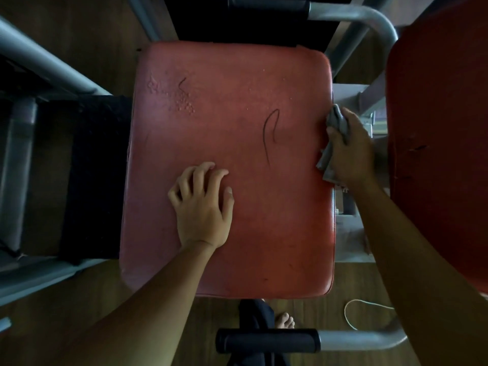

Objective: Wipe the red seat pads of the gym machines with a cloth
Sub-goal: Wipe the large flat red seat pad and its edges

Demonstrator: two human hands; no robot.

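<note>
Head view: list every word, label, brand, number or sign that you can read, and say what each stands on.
No text can be read in this view.
The red seat pad bears only a dark looped mark and a short dark mark, not letters.
The grey cloth gripped by the right hand and the second red pad show no print.
</note>
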